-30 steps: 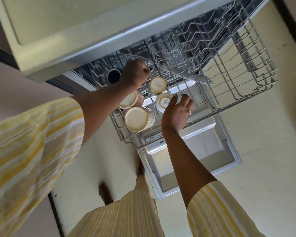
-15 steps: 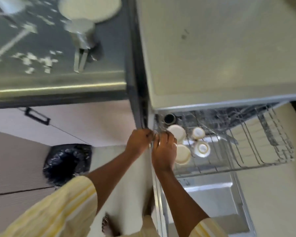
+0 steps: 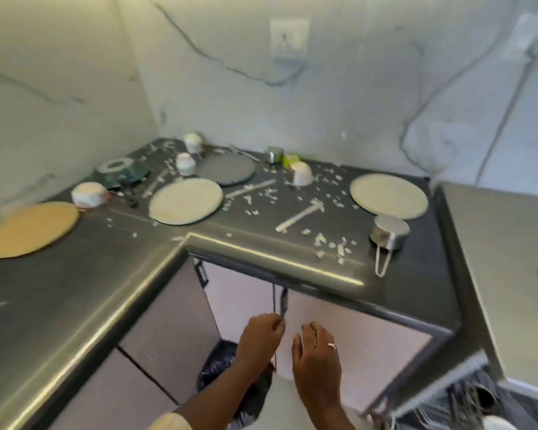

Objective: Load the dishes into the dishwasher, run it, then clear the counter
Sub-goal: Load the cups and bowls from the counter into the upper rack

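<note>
Hovering low in the centre of the frame before the cupboard doors, the left hand [image 3: 261, 339] and the right hand [image 3: 316, 356] each held nothing, fingers loosely curled. The dishes not yet loaded lay above them on the worktop [image 3: 75, 290]: the steel cup [image 3: 389, 232] and the right plate [image 3: 389, 195] up and to the right, nearer the right hand, with the cup's wire handle pointing down toward the worktop edge, and the centre plate [image 3: 185, 200] up and left of the left hand. With the dishwasher rack [image 3: 466, 401] at the lower right corner, the right hand looked better placed to take the cup by its handle.
</note>
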Demonstrator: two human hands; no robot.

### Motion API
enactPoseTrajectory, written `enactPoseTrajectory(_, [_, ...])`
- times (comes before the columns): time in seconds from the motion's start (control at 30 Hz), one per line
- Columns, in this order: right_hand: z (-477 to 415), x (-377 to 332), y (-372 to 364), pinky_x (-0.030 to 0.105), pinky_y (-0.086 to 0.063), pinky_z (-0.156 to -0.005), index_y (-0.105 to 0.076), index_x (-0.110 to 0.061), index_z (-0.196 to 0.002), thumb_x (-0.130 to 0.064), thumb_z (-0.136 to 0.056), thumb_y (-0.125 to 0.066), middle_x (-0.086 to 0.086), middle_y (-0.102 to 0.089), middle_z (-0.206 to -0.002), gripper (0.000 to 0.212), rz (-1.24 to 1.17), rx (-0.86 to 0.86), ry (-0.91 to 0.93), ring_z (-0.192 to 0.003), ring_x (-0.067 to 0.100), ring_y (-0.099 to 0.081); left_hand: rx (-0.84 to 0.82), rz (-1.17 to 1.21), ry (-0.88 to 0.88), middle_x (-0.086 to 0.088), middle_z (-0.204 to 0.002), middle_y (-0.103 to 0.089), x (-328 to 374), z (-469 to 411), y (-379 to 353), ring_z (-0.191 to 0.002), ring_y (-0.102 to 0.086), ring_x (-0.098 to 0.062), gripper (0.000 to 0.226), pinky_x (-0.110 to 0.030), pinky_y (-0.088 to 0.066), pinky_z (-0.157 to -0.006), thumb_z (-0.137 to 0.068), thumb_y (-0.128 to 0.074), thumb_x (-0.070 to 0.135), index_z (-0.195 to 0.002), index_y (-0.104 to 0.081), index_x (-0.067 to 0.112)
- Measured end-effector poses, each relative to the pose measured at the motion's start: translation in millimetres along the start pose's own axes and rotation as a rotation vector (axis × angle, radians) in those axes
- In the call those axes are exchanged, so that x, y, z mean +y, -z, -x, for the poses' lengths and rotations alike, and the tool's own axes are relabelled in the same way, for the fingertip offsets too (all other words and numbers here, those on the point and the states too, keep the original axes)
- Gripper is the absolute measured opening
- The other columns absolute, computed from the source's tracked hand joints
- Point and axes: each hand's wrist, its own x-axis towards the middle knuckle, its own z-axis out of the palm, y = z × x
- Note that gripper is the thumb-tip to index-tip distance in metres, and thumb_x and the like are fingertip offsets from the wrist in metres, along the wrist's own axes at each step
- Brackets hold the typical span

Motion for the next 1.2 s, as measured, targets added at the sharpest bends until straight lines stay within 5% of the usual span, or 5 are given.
enactPoseTrajectory(0.43, [-166.4,-70.6,-58.1,0.03,-0.054,-0.051,-0.071,-0.002,-0.077,-0.029,-0.097,-0.025,0.014,-0.068,-0.079,0.058,0.063,0.258,0.223,-0.064,0.029,-0.066,0.22,-0.016,0.125,-0.006,-0.081,-0.068,-43.3,-142.6,128.4,-0.077,-0.062,-0.02,0.027,-0.028,-0.046,-0.069,-0.093,-0.048,0.027,-0.082,-0.065,0.009])
enactPoseTrajectory(0.6, [-260.4,-65.2,-85.5,0.034,-0.055,-0.054,-0.07,-0.002,-0.079,-0.022,-0.076,-0.053,0.014,-0.067,-0.082,0.027,0.013,0.163,0.167,-0.065,0.031,-0.065,0.228,0.03,0.172,-0.008,-0.083,-0.069,-35.6,-222.3,142.8,-0.081,-0.064,-0.022,0.022,-0.025,-0.042,-0.067,-0.088,-0.05,0.025,-0.077,-0.064,0.012])
enactPoseTrajectory(0.7, [-309.9,-65.6,-98.6,0.033,-0.056,-0.056,-0.071,-0.003,-0.082,-0.023,-0.078,-0.05,0.013,-0.067,-0.083,0.029,0.014,0.089,0.207,-0.068,0.028,-0.066,0.242,0.073,0.176,-0.004,-0.102,-0.071,-31.2,-263.7,155.3,-0.097,-0.063,-0.017,0.027,-0.024,-0.046,-0.082,-0.088,-0.05,0.021,-0.108,-0.068,0.016])
enactPoseTrajectory(0.87, [-383.4,-80.7,-120.4,0.034,-0.055,-0.053,-0.069,-0.003,-0.081,-0.011,-0.059,-0.083,0.013,-0.066,-0.084,0.027,-0.012,0.001,0.247,-0.068,0.029,-0.065,0.304,0.076,0.216,-0.004,-0.102,-0.072,-41.1,-318.3,177.4,-0.094,-0.063,-0.016,0.025,-0.02,-0.04,-0.078,-0.087,-0.052,0.019,-0.103,-0.071,0.015])
enactPoseTrajectory(1.2, [-486.2,-142.6,-173.8,0.027,-0.054,-0.049,-0.066,-0.006,-0.081,-0.014,-0.07,-0.079,0.009,-0.063,-0.08,0.019,-0.099,-0.087,0.319,-0.063,0.02,-0.062,0.378,0.049,0.288,0.001,-0.108,-0.07,-106.0,-396.4,249.7,-0.097,-0.062,-0.012,0.024,-0.021,-0.043,-0.083,-0.09,-0.054,0.024,-0.108,-0.069,0.017])
